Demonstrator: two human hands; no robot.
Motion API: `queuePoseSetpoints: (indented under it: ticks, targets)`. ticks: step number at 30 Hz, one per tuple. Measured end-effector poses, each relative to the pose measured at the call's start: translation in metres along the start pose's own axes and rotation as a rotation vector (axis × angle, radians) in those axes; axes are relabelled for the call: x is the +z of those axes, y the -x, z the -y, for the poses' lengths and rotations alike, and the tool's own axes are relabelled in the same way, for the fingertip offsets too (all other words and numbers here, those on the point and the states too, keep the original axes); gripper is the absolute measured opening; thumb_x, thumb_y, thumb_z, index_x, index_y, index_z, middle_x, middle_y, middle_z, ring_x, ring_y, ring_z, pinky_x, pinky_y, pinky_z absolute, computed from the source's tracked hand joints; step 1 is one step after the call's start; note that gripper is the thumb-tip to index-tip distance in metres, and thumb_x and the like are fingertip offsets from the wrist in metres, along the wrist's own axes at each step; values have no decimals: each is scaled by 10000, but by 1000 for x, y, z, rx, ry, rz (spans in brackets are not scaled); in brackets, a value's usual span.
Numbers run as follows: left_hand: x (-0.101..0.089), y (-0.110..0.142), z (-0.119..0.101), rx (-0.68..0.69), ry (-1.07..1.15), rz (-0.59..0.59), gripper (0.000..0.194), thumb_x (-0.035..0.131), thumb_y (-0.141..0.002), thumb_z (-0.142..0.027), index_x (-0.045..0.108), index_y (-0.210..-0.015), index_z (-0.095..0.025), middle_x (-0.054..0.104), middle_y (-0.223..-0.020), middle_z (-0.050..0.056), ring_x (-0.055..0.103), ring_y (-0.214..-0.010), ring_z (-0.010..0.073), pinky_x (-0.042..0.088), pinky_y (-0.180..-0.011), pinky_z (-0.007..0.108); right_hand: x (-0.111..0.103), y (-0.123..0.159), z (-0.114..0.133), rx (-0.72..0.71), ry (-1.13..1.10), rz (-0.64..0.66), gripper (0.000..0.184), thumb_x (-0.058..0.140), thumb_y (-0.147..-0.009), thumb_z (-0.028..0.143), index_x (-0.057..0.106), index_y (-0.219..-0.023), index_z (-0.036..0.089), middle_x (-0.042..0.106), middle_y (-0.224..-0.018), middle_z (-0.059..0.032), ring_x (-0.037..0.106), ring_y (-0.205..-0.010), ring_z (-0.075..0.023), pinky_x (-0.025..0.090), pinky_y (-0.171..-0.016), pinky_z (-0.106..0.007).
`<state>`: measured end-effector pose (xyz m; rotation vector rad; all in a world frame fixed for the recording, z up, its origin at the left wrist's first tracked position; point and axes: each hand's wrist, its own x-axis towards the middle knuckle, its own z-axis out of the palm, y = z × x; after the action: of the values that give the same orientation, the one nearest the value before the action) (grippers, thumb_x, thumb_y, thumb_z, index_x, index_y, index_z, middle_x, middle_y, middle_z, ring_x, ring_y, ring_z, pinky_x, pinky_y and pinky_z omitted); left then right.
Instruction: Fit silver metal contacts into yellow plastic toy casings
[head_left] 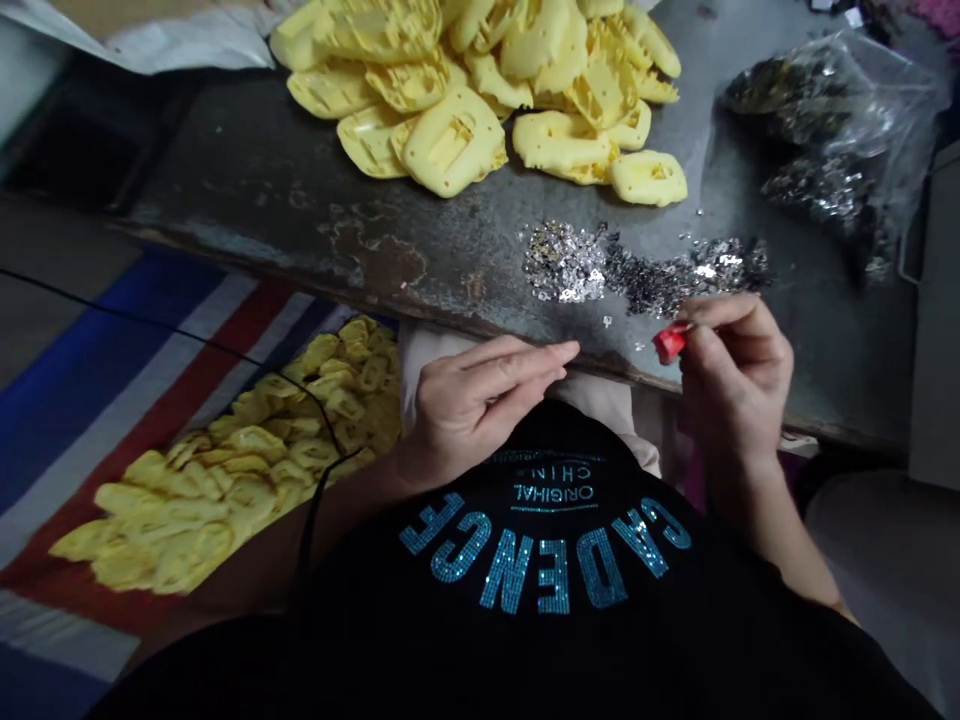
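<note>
- The heap of small, shiny, silver-coloured metal pieces (570, 264) lies on the worn dark-grey tabletop (262, 190), close to its near edge, and spreads out rightward in a darker band.
- The small, bright red object (670, 344) is on the near side of the heap, below its right part, in the grip of the right hand (739, 375), whose thumb and index finger pinch it.
- The left hand (476, 400) is on the near side of the heap, to its left, at the table edge; its fingers are straight and mostly together, pointing right, and well apart from the red object.
- A few loose metal pieces lie between the heap and the table edge.
- Beyond the heap is a pile of yellow, hollow, shell-like pieces with cut-outs (454, 140).
- Right of the heap and farther back sits a clear plastic bag (885, 110) with dark and shiny bits inside.
- Far left of the heap, lower than the tabletop, more yellow pieces (255, 470) cover part of a blue, white and red striped cloth (172, 400).
</note>
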<state>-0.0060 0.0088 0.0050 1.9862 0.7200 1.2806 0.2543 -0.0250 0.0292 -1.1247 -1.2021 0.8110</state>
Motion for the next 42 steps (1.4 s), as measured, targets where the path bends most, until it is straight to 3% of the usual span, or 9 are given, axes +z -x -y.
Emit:
queuePoseSetpoints:
  ticks: [4, 7, 13, 18, 23, 28, 33, 38, 42]
  targets:
    - [-6, -2, 2, -153, 32, 48, 230, 787, -992, -117, 878, -1163, -240, 867, -1055, 27, 803, -876, 125, 625, -806, 216, -44, 54, -7, -85, 509, 173, 94, 720, -1033, 215, 755, -1080, 289, 757, -1088, -33, 723, -1053, -196, 578, -960, -336]
    - [-12, -2, 10, -283, 30, 47, 201, 789, -1013, -176, 874, -1156, -289, 838, -983, -12, 771, -838, 118, 601, -816, 259, -82, 106, -38, 184, 863, 312, 168, 604, -1089, 291, 771, -1105, 276, 765, -1146, -74, 740, -1012, -196, 588, -871, -313]
    - [-11, -12, 30, -381, 104, 74, 182, 770, -1039, -271, 851, -1190, -332, 823, -1028, -12, 749, -778, 135, 605, -859, 353, -131, 175, -100, 499, 1044, 182, 287, 552, -979, 152, 820, -1064, 210, 802, -1207, -179, 730, -1077, -296, 600, -991, -456]
    - [-8, -22, 39, -377, 134, 31, 79, 839, -971, -283, 825, -995, -210, 796, -923, -7, 752, -723, 116, 573, -712, 257, -132, 165, -83, 467, 989, 228, 193, 644, -944, 227, 828, -975, 281, 842, -1096, -151, 770, -984, -344, 637, -844, -480]
    - [-10, -28, 52, -423, 134, 71, 167, 734, -1042, -324, 749, -956, -182, 740, -783, -4, 728, -722, 134, 569, -734, 237, -107, 97, -13, 256, 726, 373, 148, 685, -1059, 373, 742, -952, 288, 796, -889, -26, 794, -805, -215, 630, -709, -302]
    - [-20, -33, 75, -474, 98, -16, 207, 696, -1062, -389, 735, -1067, -185, 761, -919, 23, 747, -742, 147, 604, -702, 244, -100, -3, 30, -126, 681, 209, 113, 793, -996, 310, 747, -902, 269, 779, -810, -20, 765, -722, -200, 596, -653, -297]
    - [-32, -35, 102, -485, 0, -48, 142, 748, -1012, -333, 755, -958, -202, 719, -748, -16, 688, -631, 131, 553, -643, 219, -102, -120, 16, -186, 644, 63, 172, 795, -987, 420, 787, -1029, 254, 799, -912, -28, 749, -793, -189, 594, -715, -306]
    - [-27, -35, 110, -469, -32, -30, 357, 693, -1031, -386, 726, -726, -204, 647, -617, -6, 627, -551, 138, 521, -582, 230, -93, -247, -9, -190, 817, 208, 374, 730, -943, 485, 770, -1178, 198, 792, -1028, -75, 727, -841, -197, 585, -734, -333]
    - [-25, -32, 112, -585, 19, -118, 375, 629, -1061, -505, 821, -878, -241, 716, -727, 15, 628, -524, 152, 512, -524, 250, -83, -364, -27, -185, 934, 105, 426, 680, -889, 327, 730, -1257, 117, 767, -1269, -200, 758, -972, -267, 614, -854, -415]
